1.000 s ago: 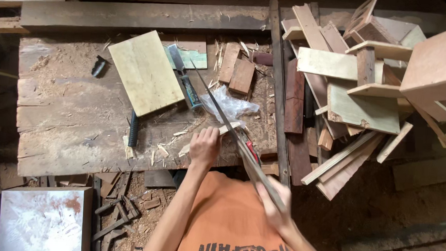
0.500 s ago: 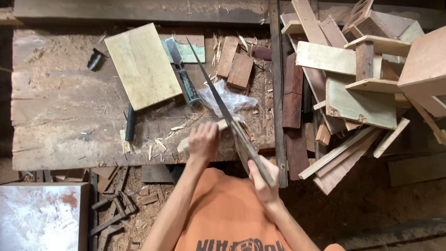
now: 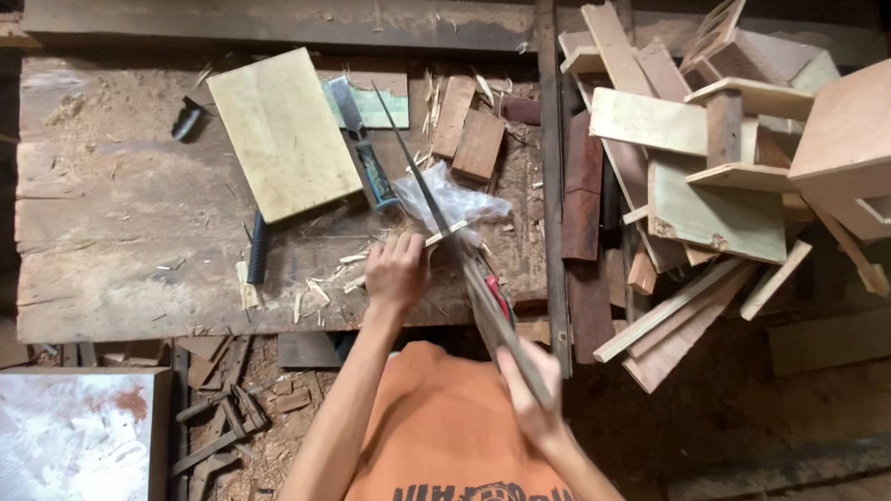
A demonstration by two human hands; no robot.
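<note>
My right hand [image 3: 528, 389] is closed around the handle of a long hand saw [image 3: 437, 212]. Its blade runs diagonally up and left across the workbench [image 3: 115, 246]. Flat on the bench beside the blade, my left hand [image 3: 396, 273] presses down a thin pale wood strip [image 3: 448, 232]. The blade crosses that strip just right of my fingers. A crumpled clear plastic bag [image 3: 458, 197] lies under the blade, past the strip.
A pale rectangular board [image 3: 283, 133], a teal-handled blade tool [image 3: 367, 162], a dark-handled tool [image 3: 256, 247] and wood chips lie on the bench. Small blocks [image 3: 478, 142] sit at the back. A heap of offcuts [image 3: 709, 182] fills the right. A white-topped box [image 3: 62, 434] stands lower left.
My right hand has moved the saw forward and back along the cut. My left hand has stayed on the strip.
</note>
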